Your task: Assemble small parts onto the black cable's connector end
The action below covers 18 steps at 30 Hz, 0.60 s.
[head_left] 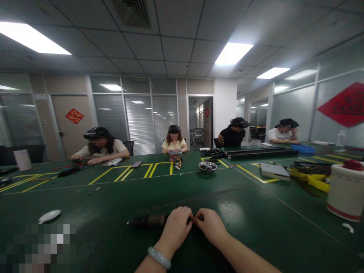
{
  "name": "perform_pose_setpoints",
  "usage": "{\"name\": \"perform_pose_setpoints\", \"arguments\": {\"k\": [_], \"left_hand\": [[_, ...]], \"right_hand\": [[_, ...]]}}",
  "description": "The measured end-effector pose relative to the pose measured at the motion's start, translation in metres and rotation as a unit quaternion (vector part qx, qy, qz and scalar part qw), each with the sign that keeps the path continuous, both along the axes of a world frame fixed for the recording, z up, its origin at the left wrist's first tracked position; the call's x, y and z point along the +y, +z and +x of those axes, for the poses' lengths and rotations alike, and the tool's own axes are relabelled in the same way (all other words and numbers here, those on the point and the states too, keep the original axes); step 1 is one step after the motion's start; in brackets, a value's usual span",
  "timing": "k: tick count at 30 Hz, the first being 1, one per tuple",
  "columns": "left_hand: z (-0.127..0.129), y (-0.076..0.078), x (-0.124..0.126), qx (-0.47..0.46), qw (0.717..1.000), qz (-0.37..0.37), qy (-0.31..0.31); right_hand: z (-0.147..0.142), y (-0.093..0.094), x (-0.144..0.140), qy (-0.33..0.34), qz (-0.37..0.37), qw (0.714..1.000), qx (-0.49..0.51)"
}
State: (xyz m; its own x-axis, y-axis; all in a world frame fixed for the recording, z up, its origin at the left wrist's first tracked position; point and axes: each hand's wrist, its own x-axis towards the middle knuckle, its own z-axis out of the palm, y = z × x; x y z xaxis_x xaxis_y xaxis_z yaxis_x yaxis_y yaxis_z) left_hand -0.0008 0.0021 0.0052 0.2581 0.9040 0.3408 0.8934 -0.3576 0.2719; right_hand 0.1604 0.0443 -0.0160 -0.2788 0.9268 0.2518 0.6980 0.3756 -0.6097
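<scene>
My left hand [176, 227], with a pale bangle [159, 258] at its wrist, is over the green table with its fingers curled inward. My right hand [211, 226] meets it fingertip to fingertip, thumb and forefinger pinched. Whatever lies between the fingertips is too small or hidden to name. A dark cylindrical tool [148, 221] with a narrow, shiny tip at its left end lies on the table just left of my left hand. That hand covers the tool's right end, and I cannot tell whether it grips it.
A metal bowl [207, 167] of dark parts stands ahead. At right are a white canister [345, 191], a yellow tray [318, 182] and a boxy grey-white item [274, 171]. A white rounded object [49, 216] lies left. Several people sit across the table [113, 204].
</scene>
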Motion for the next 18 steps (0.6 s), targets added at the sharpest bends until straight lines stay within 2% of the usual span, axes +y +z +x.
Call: {"name": "perform_pose_setpoints", "arguments": {"k": [11,18], "left_hand": [[0.0005,0.0002,0.0017,0.009,1.000,-0.015,0.008],[-0.0015,-0.0020,0.0018,-0.009,1.000,0.003,-0.006]], "right_hand": [[-0.0012,0.0057,-0.0028,0.000,-0.018,1.000,-0.017],[-0.0044,0.0075,-0.0035,-0.011,0.004,0.999,-0.050]]}}
